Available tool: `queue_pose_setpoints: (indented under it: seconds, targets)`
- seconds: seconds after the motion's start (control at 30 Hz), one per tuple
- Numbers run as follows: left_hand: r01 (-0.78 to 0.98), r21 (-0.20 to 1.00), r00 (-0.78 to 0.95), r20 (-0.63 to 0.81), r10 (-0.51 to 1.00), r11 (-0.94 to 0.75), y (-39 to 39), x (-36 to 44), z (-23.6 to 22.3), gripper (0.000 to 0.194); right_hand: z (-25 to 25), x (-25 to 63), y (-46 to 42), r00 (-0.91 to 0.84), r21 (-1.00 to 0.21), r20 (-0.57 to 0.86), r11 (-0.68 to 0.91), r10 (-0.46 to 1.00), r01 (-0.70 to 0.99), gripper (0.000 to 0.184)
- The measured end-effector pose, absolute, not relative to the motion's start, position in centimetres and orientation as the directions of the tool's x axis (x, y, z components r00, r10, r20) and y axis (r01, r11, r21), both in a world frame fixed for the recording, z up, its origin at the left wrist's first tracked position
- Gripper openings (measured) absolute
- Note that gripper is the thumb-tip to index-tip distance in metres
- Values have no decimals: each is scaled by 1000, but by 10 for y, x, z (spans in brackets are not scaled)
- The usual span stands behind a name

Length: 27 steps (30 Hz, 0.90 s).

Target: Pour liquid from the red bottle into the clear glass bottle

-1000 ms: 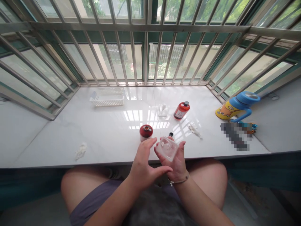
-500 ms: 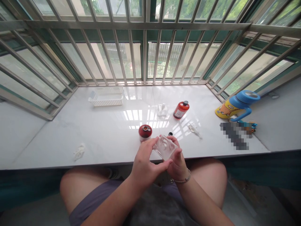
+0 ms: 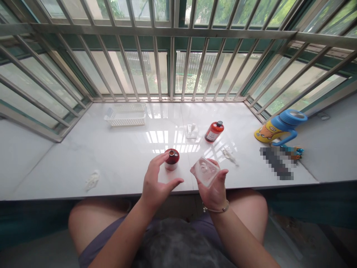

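A clear, square-looking plastic container (image 3: 206, 172) rests in my right hand (image 3: 214, 191), tilted, with a round shape showing in its middle. My right thumb and fingers curl about its edges. To the left, my left hand (image 3: 156, 180) holds nothing, its thumb and fingers spread apart. Its fingertips are beside the neck of a dark red bottle (image 3: 172, 160) that stands uncapped on the white counter (image 3: 125, 160). Whether they touch the bottle I cannot tell. The small black cap seen earlier is hidden behind my right hand and the container.
Farther back stand a capped red bottle (image 3: 214, 131) and a small clear block-like item (image 3: 192, 131). A white basket (image 3: 126, 115) is by the window bars. Crumpled white pieces (image 3: 92, 180) lie at left, another (image 3: 230, 155) at right, near a blue-and-yellow flask (image 3: 275, 128).
My left hand has let go of the clear container and moved left, opening beside the dark red bottle. My right hand has shifted slightly right, still holding the container.
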<state>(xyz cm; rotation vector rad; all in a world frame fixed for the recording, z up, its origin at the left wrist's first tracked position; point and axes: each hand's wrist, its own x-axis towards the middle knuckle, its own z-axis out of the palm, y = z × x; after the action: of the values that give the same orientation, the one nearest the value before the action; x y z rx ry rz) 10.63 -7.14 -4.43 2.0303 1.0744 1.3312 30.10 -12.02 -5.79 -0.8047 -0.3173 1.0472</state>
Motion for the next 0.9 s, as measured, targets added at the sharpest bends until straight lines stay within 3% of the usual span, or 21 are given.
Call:
queue_pose_setpoints:
  seconds: [0.1, 0.2, 0.27, 0.33, 0.43, 0.67, 0.8, 0.9]
  targets:
    - [421, 764, 184, 455, 871, -488, -55, 104, -62, 89, -54, 308, -116, 491, -735, -112, 261, 864, -626, 68]
    - [450, 832, 179, 272, 945, -325, -38, 111, -79, 108, -52, 313, -111, 510, -746, -99, 275, 855, -607, 68]
    - [439, 871, 194, 148, 970, -221, -29, 116, -86, 105, -51, 316, -107, 521, -747, -85, 292, 849, -597, 68]
    - [409, 897, 210, 89, 974, -170, -25, 120, -86, 88, -51, 319, -104, 523, -748, -69, 302, 850, -591, 68]
    - [393, 894, 231, 129, 964, -214, -27, 121, -74, 71, -52, 323, -101, 521, -755, -57, 305, 851, -581, 68]
    - [423, 748, 407, 347, 845, -511, -54, 109, -24, 78, -59, 326, -101, 507, -783, -28, 296, 862, -547, 67]
    - [502, 704, 395, 330, 857, -503, -65, 108, -12, 90, -59, 322, -101, 504, -791, -8, 302, 864, -532, 67]
    - [570, 675, 344, 321, 882, -468, -71, 110, -9, 84, -57, 319, -101, 499, -789, -8, 301, 867, -535, 68]
